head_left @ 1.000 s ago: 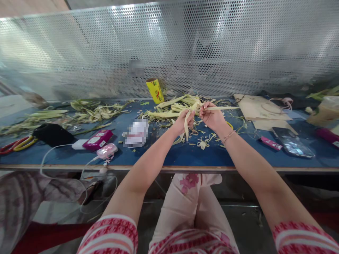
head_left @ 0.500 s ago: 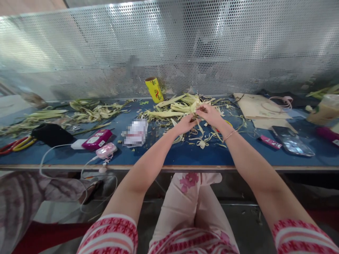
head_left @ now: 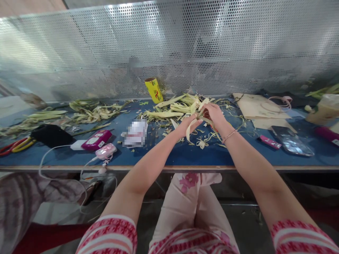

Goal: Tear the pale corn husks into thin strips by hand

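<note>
My left hand (head_left: 187,126) is closed at the front of a heap of pale green leafy stalks (head_left: 169,114), pinching a stalk. Close beside it, my right hand (head_left: 214,115) has its fingers bent round the same pale leafy stalk (head_left: 203,104), whose upper end shows above the fingers. A loose pale strip (head_left: 188,133) curls down from between the hands toward the table. My fingers hide most of the held stalk. Peeled scraps (head_left: 202,144) lie on the blue table (head_left: 196,157) just below the hands.
A yellow cardboard tube (head_left: 154,90) leans near the perforated metal screen (head_left: 174,42). Leftward are another leafy heap (head_left: 92,111), scissors (head_left: 19,145), a black pouch (head_left: 51,135), and a purple box (head_left: 96,140). A phone (head_left: 292,141), brown paper (head_left: 254,106) and drink cup (head_left: 327,110) lie rightward.
My right hand has turned and moved slightly right, and my left hand has shifted a little. A pale strip now hangs from between my hands.
</note>
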`<state>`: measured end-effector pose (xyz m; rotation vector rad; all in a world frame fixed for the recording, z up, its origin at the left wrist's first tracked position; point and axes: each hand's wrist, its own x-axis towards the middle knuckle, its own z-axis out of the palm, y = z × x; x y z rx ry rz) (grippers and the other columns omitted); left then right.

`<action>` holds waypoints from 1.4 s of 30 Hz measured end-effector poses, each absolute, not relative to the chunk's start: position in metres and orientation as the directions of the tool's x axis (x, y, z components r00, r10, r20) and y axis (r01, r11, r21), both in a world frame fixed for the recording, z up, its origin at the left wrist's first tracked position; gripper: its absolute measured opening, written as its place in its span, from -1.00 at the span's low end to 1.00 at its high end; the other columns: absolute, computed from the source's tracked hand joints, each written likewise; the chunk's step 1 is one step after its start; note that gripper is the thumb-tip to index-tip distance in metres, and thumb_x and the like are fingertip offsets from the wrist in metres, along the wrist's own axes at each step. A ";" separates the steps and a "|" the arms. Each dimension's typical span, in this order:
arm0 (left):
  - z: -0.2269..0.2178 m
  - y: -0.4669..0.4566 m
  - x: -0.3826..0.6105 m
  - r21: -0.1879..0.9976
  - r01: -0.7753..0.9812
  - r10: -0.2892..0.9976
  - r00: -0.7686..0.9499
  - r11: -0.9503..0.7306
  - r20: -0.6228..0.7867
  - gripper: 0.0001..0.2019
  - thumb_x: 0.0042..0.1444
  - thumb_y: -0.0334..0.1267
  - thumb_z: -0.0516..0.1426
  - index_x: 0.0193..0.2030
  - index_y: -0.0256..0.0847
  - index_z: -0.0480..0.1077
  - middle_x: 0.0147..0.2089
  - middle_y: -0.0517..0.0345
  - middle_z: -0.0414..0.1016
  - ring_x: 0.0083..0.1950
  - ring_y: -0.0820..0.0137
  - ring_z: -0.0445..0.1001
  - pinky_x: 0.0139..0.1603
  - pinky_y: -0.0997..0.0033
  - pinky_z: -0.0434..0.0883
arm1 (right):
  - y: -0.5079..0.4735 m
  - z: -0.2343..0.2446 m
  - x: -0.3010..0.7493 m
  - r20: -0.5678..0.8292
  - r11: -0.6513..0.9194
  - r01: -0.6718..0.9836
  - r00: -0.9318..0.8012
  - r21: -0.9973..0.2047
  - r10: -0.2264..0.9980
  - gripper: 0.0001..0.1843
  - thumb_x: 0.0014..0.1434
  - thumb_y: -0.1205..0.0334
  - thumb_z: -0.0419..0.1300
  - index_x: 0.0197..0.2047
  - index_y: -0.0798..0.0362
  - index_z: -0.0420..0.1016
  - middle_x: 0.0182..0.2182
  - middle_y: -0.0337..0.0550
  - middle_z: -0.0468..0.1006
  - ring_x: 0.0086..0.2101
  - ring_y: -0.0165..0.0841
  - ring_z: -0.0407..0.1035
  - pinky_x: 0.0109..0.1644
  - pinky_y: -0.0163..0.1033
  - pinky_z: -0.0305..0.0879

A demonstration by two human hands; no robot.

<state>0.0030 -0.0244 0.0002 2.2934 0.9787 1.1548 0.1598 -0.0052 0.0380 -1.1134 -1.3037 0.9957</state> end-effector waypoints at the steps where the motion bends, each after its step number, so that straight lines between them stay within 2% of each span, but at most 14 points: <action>1: 0.000 -0.025 0.002 0.602 0.406 0.725 0.420 -0.688 0.545 -0.77 0.25 -0.04 0.08 -0.27 -0.14 0.24 -0.40 0.20 0.32 -0.33 0.36 0.34 -0.20 0.32 0.33 | -0.001 0.036 0.161 0.138 0.138 0.008 0.050 -0.990 0.989 -0.74 0.09 0.08 0.21 -0.52 0.03 0.36 -0.61 -0.29 0.35 -0.60 -0.47 0.20 -0.48 -0.32 0.13; 4: 0.000 -0.025 0.002 0.600 0.409 0.726 0.429 -0.687 0.538 -0.73 0.25 0.01 0.06 -0.29 -0.12 0.18 -0.41 0.20 0.27 -0.35 0.36 0.30 -0.19 0.29 0.33 | 0.011 0.029 0.167 0.012 0.010 0.051 0.048 -0.999 0.999 -0.69 0.17 0.05 0.21 -0.52 0.05 0.40 -0.63 -0.27 0.37 -0.64 -0.47 0.17 -0.51 -0.31 0.08; 7: 0.001 -0.024 0.004 0.624 0.443 0.765 0.397 -0.644 0.508 -0.75 0.25 -0.02 0.07 -0.28 -0.11 0.14 -0.41 0.22 0.26 -0.35 0.36 0.30 -0.20 0.30 0.32 | 0.017 0.027 0.176 -0.007 -0.001 0.374 -0.014 -0.927 1.000 -0.50 0.28 -0.05 0.09 -0.59 0.04 0.42 -0.64 -0.17 0.41 -0.59 -0.36 0.26 -0.43 -0.24 0.18; 9: 0.002 -0.023 0.005 0.645 0.479 0.803 0.358 -0.596 0.477 -0.78 0.24 -0.09 0.09 -0.26 -0.10 0.12 -0.44 0.25 0.24 -0.37 0.37 0.30 -0.22 0.31 0.31 | 0.015 0.030 0.181 0.107 0.097 0.619 -0.022 -0.780 0.994 -0.46 0.31 -0.06 0.07 -0.62 0.03 0.42 -0.62 -0.11 0.44 -0.47 -0.25 0.38 -0.27 -0.17 0.27; 11: 0.002 -0.023 0.006 0.653 0.497 0.820 0.325 -0.572 0.471 -0.79 0.23 -0.12 0.10 -0.25 -0.10 0.11 -0.46 0.28 0.22 -0.39 0.37 0.29 -0.24 0.32 0.28 | 0.009 0.036 0.184 0.356 0.258 0.727 -0.020 -0.636 0.934 -0.53 0.30 0.00 0.09 -0.58 0.04 0.43 -0.56 -0.08 0.49 -0.35 -0.19 0.44 -0.13 -0.13 0.30; 13: 0.002 -0.023 0.007 0.637 0.492 0.804 0.328 -0.594 0.496 -0.79 0.23 -0.14 0.10 -0.28 -0.10 0.11 -0.46 0.26 0.24 -0.39 0.38 0.29 -0.25 0.33 0.27 | 0.002 0.043 0.182 0.575 0.455 0.699 -0.077 -0.551 0.815 -0.68 0.27 0.07 0.12 -0.43 0.05 0.51 -0.40 -0.04 0.57 -0.27 -0.18 0.46 -0.06 -0.10 0.32; 15: 0.004 -0.024 0.007 0.612 0.486 0.780 0.345 -0.624 0.522 -0.80 0.22 -0.18 0.09 -0.34 -0.10 0.11 -0.43 0.22 0.28 -0.36 0.37 0.32 -0.24 0.33 0.28 | -0.006 0.046 0.177 0.697 0.650 0.601 -0.204 -0.465 0.688 -0.77 0.25 0.12 0.14 -0.23 0.05 0.56 -0.21 -0.01 0.62 -0.17 -0.17 0.47 0.01 -0.05 0.35; 17: 0.005 -0.025 0.007 0.604 0.499 0.782 0.352 -0.622 0.514 -0.83 0.20 -0.26 0.09 -0.37 -0.13 0.14 -0.40 0.15 0.35 -0.33 0.35 0.36 -0.21 0.32 0.31 | -0.013 0.045 0.170 0.739 0.769 0.539 -0.350 -0.343 0.576 -0.76 0.24 0.15 0.16 -0.10 0.03 0.57 -0.13 0.00 0.63 -0.05 -0.13 0.45 0.16 0.05 0.31; 19: 0.006 -0.025 0.008 0.605 0.511 0.791 0.349 -0.611 0.503 -0.90 0.15 -0.38 0.08 -0.36 -0.17 0.21 -0.34 0.08 0.42 -0.27 0.30 0.43 -0.18 0.30 0.34 | -0.016 0.041 0.162 0.712 0.805 0.523 -0.448 -0.281 0.540 -0.72 0.23 0.21 0.17 -0.01 0.03 0.56 -0.06 0.02 0.63 0.04 -0.09 0.43 0.23 0.13 0.26; 25: 0.002 -0.022 0.011 0.570 0.595 0.821 0.348 -0.566 0.452 -0.86 0.06 -0.48 0.08 -0.23 -0.27 0.35 -0.23 -0.10 0.52 -0.14 0.13 0.52 -0.07 0.18 0.42 | -0.017 0.029 0.147 0.656 0.772 0.529 -0.449 -0.352 0.607 -0.70 0.28 0.31 0.10 -0.01 0.06 0.59 -0.06 0.04 0.64 0.01 -0.12 0.47 0.19 0.10 0.34; 31: -0.004 -0.018 0.012 0.545 0.523 0.750 0.363 -0.655 0.553 -0.75 0.04 -0.47 0.06 -0.12 -0.28 0.38 -0.03 -0.19 0.50 0.09 0.09 0.47 0.09 0.14 0.41 | -0.023 0.030 0.141 0.686 0.788 0.478 -0.421 -0.388 0.594 -0.69 0.19 0.35 0.16 -0.02 0.04 0.61 -0.06 0.00 0.64 0.01 -0.14 0.48 0.17 0.06 0.37; 37: 0.005 -0.025 0.010 0.680 0.536 0.864 0.251 -0.500 0.437 -0.93 0.13 -0.31 0.11 -0.24 -0.17 0.29 -0.43 0.15 0.38 -0.33 0.29 0.41 -0.20 0.28 0.34 | -0.023 0.040 0.153 0.683 0.730 0.396 -0.282 -0.557 0.674 -0.71 0.26 0.23 0.13 -0.01 0.00 0.59 -0.08 -0.05 0.65 -0.08 -0.20 0.53 0.09 0.00 0.44; 39: 0.008 -0.026 0.009 0.730 0.482 0.875 0.229 -0.483 0.427 -0.85 0.13 -0.27 0.16 -0.33 -0.15 0.21 -0.49 0.25 0.29 -0.42 0.42 0.29 -0.28 0.36 0.27 | -0.017 0.042 0.161 0.682 0.727 0.351 -0.264 -0.590 0.682 -0.68 0.31 0.24 0.03 -0.02 0.02 0.58 -0.08 -0.04 0.64 -0.11 -0.22 0.53 0.05 -0.02 0.46; 42: 0.008 -0.023 0.006 0.775 0.368 0.858 0.222 -0.514 0.464 -0.67 0.04 -0.20 0.27 -0.41 -0.15 0.12 -0.48 0.31 0.23 -0.42 0.50 0.18 -0.31 0.42 0.22 | -0.008 0.042 0.173 0.716 0.753 0.400 -0.274 -0.523 0.642 -0.63 0.27 0.34 -0.01 -0.03 0.01 0.58 -0.04 -0.03 0.62 -0.07 -0.21 0.50 0.06 0.01 0.45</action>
